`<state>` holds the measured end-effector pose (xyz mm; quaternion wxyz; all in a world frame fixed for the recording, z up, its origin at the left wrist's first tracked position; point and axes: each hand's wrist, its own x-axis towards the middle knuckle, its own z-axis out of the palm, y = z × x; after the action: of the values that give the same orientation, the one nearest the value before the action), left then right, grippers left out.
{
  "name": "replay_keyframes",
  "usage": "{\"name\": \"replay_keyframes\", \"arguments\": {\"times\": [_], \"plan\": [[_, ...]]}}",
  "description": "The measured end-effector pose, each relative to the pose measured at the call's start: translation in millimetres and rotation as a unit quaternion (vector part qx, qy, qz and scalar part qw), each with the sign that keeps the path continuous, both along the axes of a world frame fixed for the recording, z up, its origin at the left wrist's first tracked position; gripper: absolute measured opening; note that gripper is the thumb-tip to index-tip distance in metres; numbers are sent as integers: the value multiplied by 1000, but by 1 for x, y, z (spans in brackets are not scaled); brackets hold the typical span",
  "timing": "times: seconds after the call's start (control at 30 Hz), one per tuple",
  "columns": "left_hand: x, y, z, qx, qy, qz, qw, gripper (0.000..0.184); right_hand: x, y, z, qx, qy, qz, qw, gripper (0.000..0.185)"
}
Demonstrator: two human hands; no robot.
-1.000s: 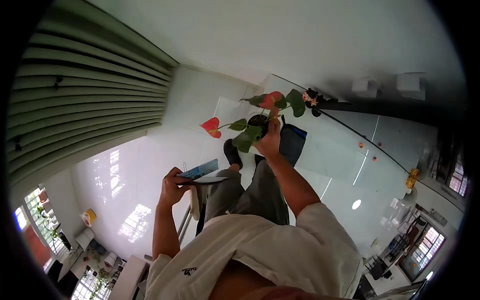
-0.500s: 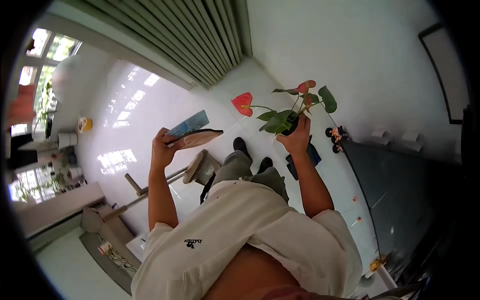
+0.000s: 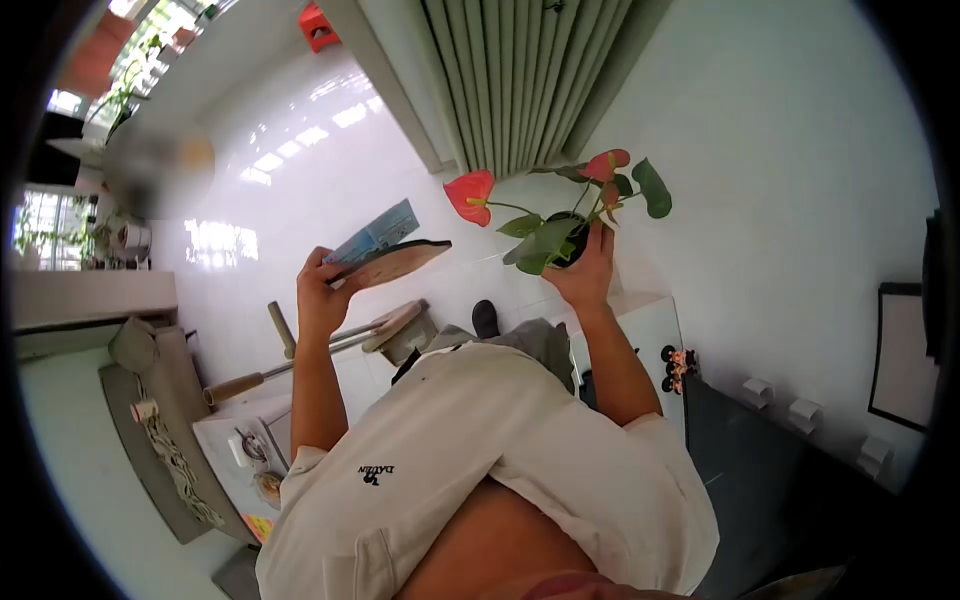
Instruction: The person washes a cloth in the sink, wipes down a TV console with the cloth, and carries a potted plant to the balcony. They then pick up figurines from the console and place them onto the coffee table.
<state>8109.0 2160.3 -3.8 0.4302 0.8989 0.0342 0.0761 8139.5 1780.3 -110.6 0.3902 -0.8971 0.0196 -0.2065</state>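
Observation:
My left hand (image 3: 322, 298) is closed around two flat things that stick out to the right. One is a blue printed sheet or booklet (image 3: 376, 232); below it is a tan flat piece with a dark edge (image 3: 395, 264), whose kind I cannot make out. On the other side, my right hand (image 3: 588, 268) grips a small dark pot (image 3: 572, 246) holding an anthurium. The anthurium (image 3: 540, 240) has glossy green leaves and red blooms, one of them (image 3: 468, 196) leaning toward the left. Leaves cover part of the pot. Both hands are held up in front of my body, apart from each other.
Pleated green curtains (image 3: 520, 90) hang ahead beside a white wall. A grey-tan sofa (image 3: 165, 400) and a low table with dishes (image 3: 235, 440) stand at left. A dark-topped cabinet (image 3: 760, 470) is at right. A red stool (image 3: 318, 28) sits far off on the shiny floor.
The view has swung round: the curtains shifted right, and the red stool and table dishes came into sight. Both hands keep their holds, with the plant slightly further left.

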Motion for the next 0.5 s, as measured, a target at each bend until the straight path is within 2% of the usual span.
{"name": "replay_keyframes", "arguments": {"times": [0.07,0.13,0.23,0.27,0.3,0.5], "plan": [[-10,-22,-10,11,25,44,999,21,6,-9,-18,4,11,30,999,106],[-8,-33,3,-8,18,89,996,18,23,-4,-2,-10,59,70,996,108],[-4,-20,0,0,20,156,988,19,47,8,1,-53,14,105,993,112],[-6,-20,-7,-36,-24,171,984,17,51,6,0,-47,34,132,990,113],[-9,-31,9,-27,-2,196,980,17,54,4,0,-42,51,163,984,113],[-9,-18,81,-66,-26,338,938,25,75,40,96,-56,95,366,924,118]]}}
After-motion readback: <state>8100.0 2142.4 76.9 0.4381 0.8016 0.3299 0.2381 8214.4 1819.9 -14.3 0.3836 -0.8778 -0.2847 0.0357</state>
